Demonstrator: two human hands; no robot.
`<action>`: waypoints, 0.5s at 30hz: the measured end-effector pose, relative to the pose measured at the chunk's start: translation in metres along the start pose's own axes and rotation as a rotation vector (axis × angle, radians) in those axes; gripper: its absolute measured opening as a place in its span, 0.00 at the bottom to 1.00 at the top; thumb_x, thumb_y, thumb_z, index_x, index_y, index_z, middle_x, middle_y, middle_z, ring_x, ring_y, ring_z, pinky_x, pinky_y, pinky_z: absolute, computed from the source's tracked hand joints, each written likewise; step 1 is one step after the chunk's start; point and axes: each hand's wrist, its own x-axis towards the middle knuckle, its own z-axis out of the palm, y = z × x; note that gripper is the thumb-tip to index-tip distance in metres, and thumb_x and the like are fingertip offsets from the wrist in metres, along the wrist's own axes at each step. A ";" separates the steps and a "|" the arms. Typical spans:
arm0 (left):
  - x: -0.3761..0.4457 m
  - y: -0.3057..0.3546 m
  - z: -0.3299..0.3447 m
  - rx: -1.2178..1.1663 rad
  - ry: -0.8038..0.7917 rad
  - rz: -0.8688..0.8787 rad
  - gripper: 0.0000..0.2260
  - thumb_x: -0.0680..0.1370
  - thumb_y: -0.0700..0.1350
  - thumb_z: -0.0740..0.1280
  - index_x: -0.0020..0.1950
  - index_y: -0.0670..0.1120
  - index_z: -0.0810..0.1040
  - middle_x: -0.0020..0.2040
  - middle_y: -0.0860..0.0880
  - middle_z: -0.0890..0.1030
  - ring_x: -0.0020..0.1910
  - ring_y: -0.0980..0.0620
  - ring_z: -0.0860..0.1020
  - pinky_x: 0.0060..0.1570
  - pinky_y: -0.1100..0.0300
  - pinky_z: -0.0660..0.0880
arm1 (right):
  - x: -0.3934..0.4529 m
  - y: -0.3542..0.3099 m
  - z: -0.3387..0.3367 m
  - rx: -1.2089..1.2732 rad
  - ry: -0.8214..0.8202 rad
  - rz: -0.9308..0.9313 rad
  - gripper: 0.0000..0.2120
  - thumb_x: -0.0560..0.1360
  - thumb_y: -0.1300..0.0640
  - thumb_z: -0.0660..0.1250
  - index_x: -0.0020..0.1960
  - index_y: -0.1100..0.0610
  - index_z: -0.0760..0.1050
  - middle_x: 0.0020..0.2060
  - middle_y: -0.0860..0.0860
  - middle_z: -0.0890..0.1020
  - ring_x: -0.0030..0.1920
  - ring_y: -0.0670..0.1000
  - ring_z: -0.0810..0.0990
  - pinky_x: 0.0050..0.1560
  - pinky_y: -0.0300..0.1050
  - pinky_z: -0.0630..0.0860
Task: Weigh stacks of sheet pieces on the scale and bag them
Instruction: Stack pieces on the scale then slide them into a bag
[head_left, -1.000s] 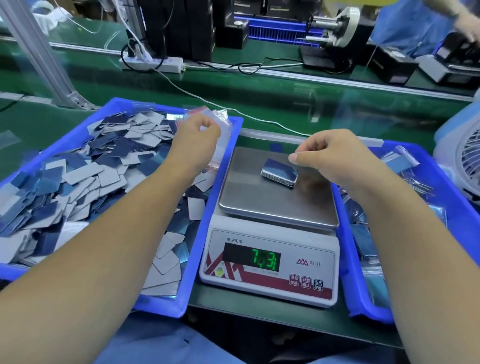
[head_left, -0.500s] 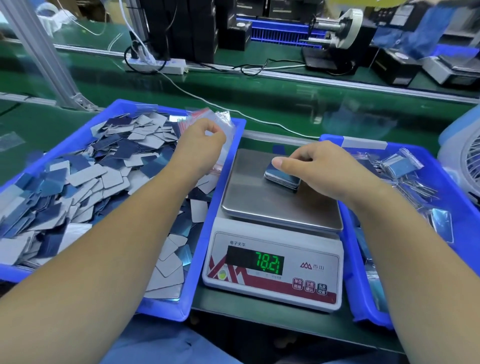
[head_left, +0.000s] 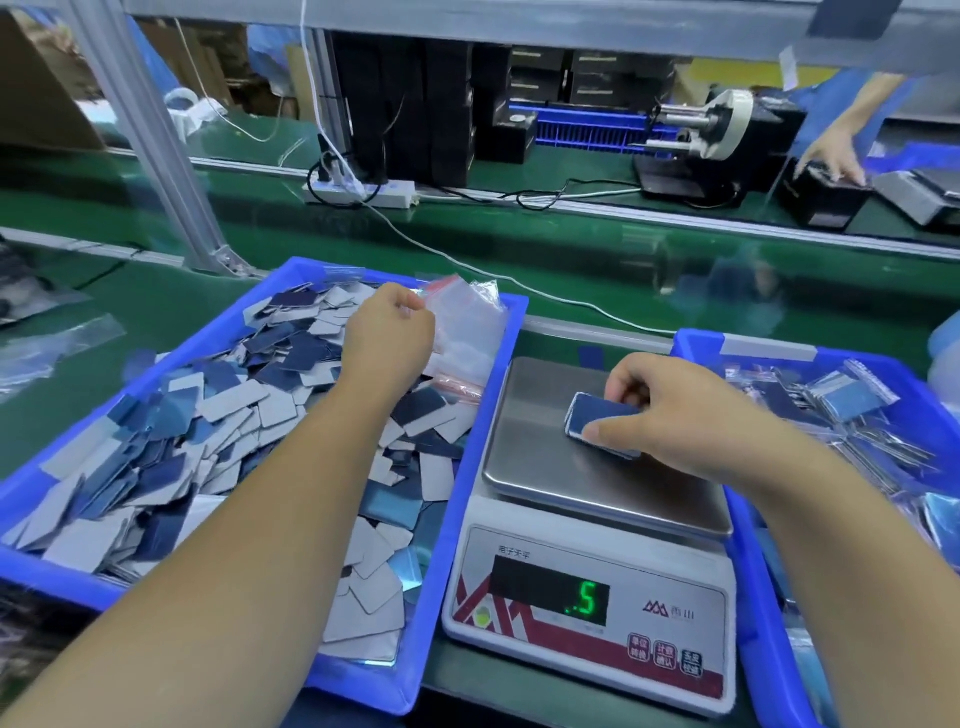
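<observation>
Left blue tray (head_left: 457, 525) holds loose sheet pieces (head_left: 218, 415). Left hand (head_left: 387, 335) pinches a clear zip bag (head_left: 467, 322) over its far corner. Scale (head_left: 592, 613), centre, displays ".5"; its labels are too small to read. Right hand (head_left: 691, 415) grips the stack (head_left: 597, 421), tilted over the pan. Right blue tray (head_left: 753, 348) holds filled bags (head_left: 852, 395).

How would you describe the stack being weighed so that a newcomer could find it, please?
Find the white scale between the two blue trays. On its steel pan sits a small stack, gripped by the right hand. Unlike the loose pieces in the left tray, it is neatly squared.
</observation>
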 end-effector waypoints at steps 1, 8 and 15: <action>0.001 -0.004 0.002 0.095 -0.019 0.016 0.06 0.76 0.47 0.61 0.50 0.53 0.77 0.44 0.53 0.80 0.39 0.56 0.75 0.34 0.59 0.66 | 0.000 -0.001 0.001 0.044 -0.007 -0.018 0.15 0.61 0.41 0.75 0.42 0.44 0.75 0.35 0.39 0.81 0.31 0.40 0.76 0.36 0.44 0.73; -0.001 -0.009 0.019 0.642 -0.152 0.066 0.19 0.73 0.66 0.68 0.47 0.51 0.78 0.47 0.50 0.79 0.54 0.44 0.76 0.49 0.52 0.75 | -0.001 -0.009 0.012 0.032 0.182 -0.219 0.10 0.68 0.50 0.77 0.43 0.41 0.76 0.38 0.34 0.81 0.40 0.36 0.77 0.37 0.29 0.69; -0.003 -0.002 0.005 0.355 -0.143 0.037 0.05 0.76 0.47 0.67 0.40 0.53 0.80 0.43 0.54 0.82 0.48 0.47 0.80 0.50 0.51 0.79 | -0.001 -0.012 0.022 -0.144 0.097 -0.249 0.09 0.74 0.50 0.69 0.50 0.42 0.71 0.47 0.41 0.78 0.47 0.45 0.75 0.47 0.43 0.69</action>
